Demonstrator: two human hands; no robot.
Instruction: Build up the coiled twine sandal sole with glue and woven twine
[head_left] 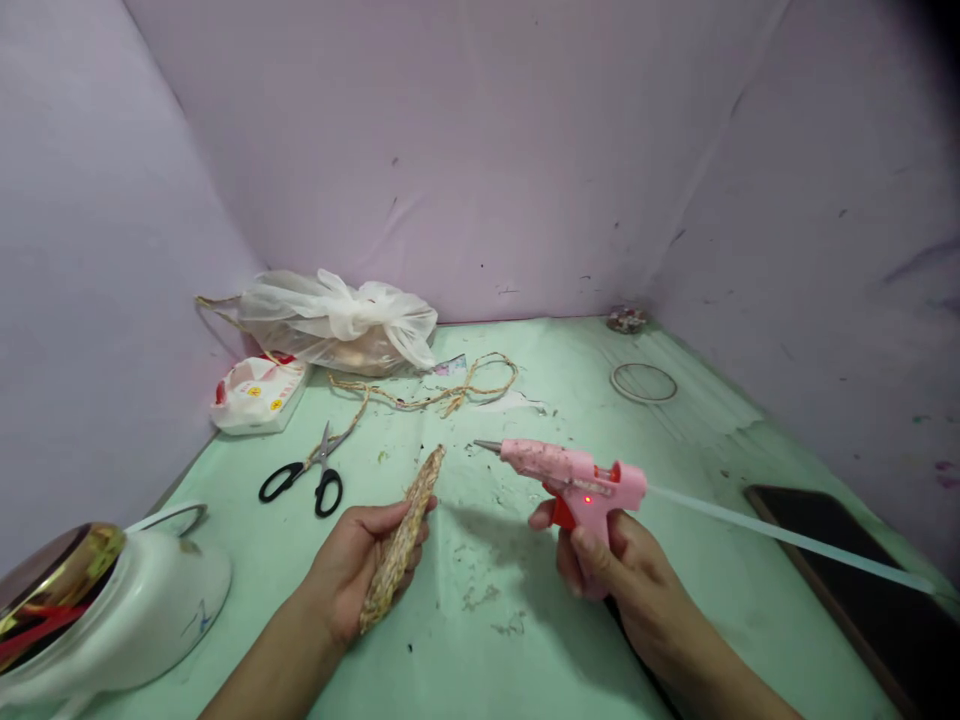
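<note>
My left hand [356,570] is closed around a flat piece of braided straw cord [401,545], held tilted edge-on above the table. In my right hand [619,575] is a pink hot glue gun [566,468], gripped by its handle with a finger at the red trigger. Its metal nozzle points left, towards the braided piece but apart from it. A small red light glows on the gun's side, and a long clear glue stick [787,540] sticks out of its back. Black-handled scissors [322,470] lie with blades apart, left of the braided piece.
Loose straw cord [405,402] runs across the table behind my hands, near a knotted white plastic bag [337,320] and a tissue pack [259,395]. A thin ring [643,382] lies back right. A dark phone [862,590] is at right, a white lamp-like object [165,600] at left.
</note>
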